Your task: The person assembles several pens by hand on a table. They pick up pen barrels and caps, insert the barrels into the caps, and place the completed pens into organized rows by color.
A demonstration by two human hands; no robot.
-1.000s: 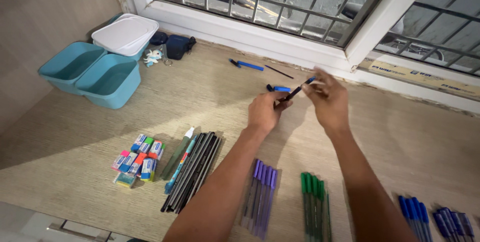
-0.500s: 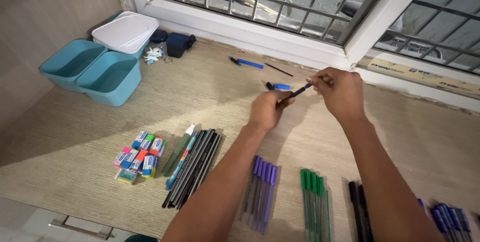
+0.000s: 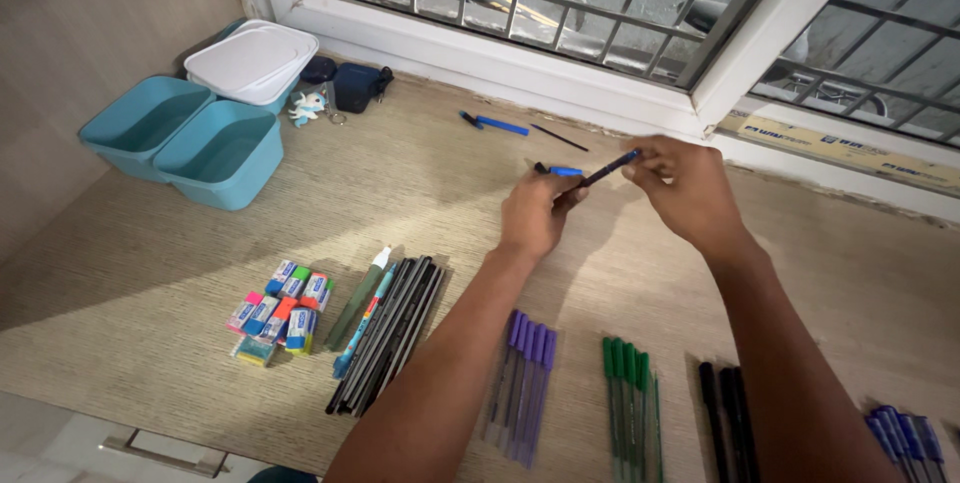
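Both of my hands hold one dark blue pen [image 3: 607,170] above the wooden tabletop. My left hand [image 3: 537,214] grips its lower end and my right hand [image 3: 686,186] pinches its upper end. Just behind my left hand lies a short blue pen cap [image 3: 558,170]. Farther back, near the window sill, rest a blue pen part [image 3: 496,124] and a thin dark refill [image 3: 559,137].
Sorted rows lie near the front edge: coloured erasers [image 3: 278,310], black pens [image 3: 389,331], purple pens [image 3: 525,379], green pens [image 3: 628,390], more black pens [image 3: 728,411], blue pens [image 3: 905,439]. Two teal tubs [image 3: 215,148], a white-lidded box [image 3: 251,58] and a dark pouch [image 3: 358,85] stand back left.
My hands stayed together on the pen and shifted slightly right. The view has tilted, so the black pens at the front right now show.
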